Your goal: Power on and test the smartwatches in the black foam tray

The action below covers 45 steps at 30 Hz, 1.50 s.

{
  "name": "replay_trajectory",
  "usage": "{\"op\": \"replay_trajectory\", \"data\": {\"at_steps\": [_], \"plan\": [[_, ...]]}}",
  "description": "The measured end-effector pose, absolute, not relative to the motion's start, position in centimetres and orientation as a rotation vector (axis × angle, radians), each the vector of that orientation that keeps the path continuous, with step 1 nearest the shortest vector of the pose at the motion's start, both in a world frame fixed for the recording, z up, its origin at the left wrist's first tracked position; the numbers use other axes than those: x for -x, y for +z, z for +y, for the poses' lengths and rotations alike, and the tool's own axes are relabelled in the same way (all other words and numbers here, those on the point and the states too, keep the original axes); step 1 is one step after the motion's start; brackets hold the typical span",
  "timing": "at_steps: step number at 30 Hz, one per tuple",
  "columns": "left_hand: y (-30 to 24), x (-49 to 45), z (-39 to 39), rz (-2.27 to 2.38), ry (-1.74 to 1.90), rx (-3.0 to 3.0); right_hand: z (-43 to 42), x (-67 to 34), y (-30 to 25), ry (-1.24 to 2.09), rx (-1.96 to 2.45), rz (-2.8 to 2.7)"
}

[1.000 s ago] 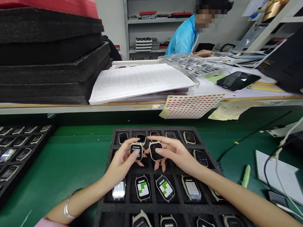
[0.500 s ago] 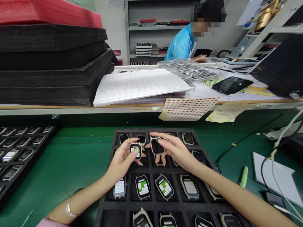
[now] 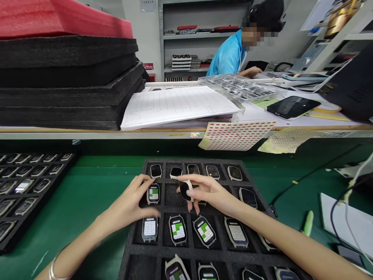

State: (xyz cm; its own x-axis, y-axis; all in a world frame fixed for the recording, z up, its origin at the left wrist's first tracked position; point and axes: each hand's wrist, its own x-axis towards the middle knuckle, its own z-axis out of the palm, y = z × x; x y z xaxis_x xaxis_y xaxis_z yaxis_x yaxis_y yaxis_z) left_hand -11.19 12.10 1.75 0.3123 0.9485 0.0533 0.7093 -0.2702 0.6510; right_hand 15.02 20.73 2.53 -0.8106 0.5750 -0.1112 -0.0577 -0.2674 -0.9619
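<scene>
"One pale-framed watch (image 3: 153, 193) is glowing green-and-white?"

"Yes, it's now lying in the black tray (image 3: 144, 249); the left hand (image 3: 126, 204) is spreading beside it, no longer gripping anything. The right hand (image 3: 211, 192) is still pinching a dark-screened watch (image 3: 183, 189) above."

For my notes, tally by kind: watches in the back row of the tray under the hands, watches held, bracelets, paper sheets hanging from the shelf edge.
Watches in the back row: 5
Watch in the right hand, held: 1
Bracelet: 1
Hanging paper sheets: 2
Total: 9
</scene>
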Motion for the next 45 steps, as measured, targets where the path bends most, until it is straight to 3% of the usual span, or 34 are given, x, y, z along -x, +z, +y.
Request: {"op": "replay_trajectory", "data": {"at_steps": [3, 7, 12, 22, 29, 40, 45], "plan": [[3.0, 11.0, 13.1, 1.444, 0.473, -2.192, 20.8, -15.0, 2.3, 2.133, 0.644, -1.584], [2.8, 9.8, 16.4, 1.835, 0.639, -2.146, 20.9, -14.9, 2.6, 2.089, 0.643, -1.554], [1.4, 9.2, 19.9, 1.832, 0.755, -2.005, 20.7, -14.9, 3.4, 2.012, 0.668, -1.534], [2.8, 9.2, 17.4, 1.283, 1.101, -1.471, 20.3, -13.7, 6.9, 1.917, 0.616, -1.485], [3.0, 5.2, 14.8, 0.944, 1.100, -0.978, 20.1, -14.5, 5.0, 1.986, 0.596, -1.303], [1.9, 4.6, 13.8, 1.176, 1.143, -1.467, 20.2, -15.4, 4.4, 2.063, 0.561, -1.330], [1.3, 4.3, 13.5, 1.253, 1.188, -1.415, 20.0, -15.3, 4.2, 2.051, 0.586, -1.348]]}}
